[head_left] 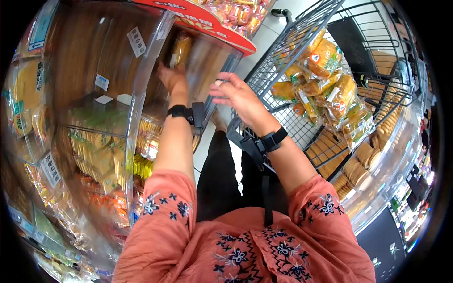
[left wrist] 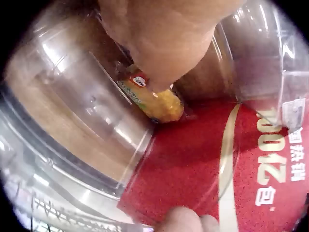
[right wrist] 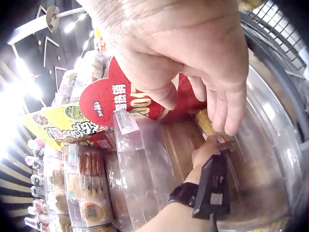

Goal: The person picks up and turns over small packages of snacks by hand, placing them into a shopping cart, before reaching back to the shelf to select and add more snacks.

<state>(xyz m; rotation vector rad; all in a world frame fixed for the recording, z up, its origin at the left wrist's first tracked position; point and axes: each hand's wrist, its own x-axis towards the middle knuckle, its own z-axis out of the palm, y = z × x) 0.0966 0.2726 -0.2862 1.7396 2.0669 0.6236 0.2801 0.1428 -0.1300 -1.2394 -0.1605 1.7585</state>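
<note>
Inside a clear-walled bin, my left hand (head_left: 173, 79) reaches to a plastic-wrapped bread (head_left: 181, 49). The left wrist view shows the bread's yellow wrapper (left wrist: 161, 105) with a red-and-white logo, lying by the bin's corner. A digit overlaps the packet there; the rest of the grip is hidden, so I cannot tell if the fingers curl round it. My right hand (head_left: 238, 96) hovers over the bin's right edge, its fingers extended and holding nothing. In the right wrist view, the left hand (right wrist: 206, 149) is below the right fingers, at the bread's end.
A wire shopping cart (head_left: 302, 61) stands at the right, with several wrapped breads (head_left: 325, 82) heaped in it. A red sign (head_left: 212, 28) lines the bin's far side. Packaged snacks (head_left: 96, 155) fill bins on the left. Stacked biscuits (head_left: 356, 172) lie behind clear panels at lower right.
</note>
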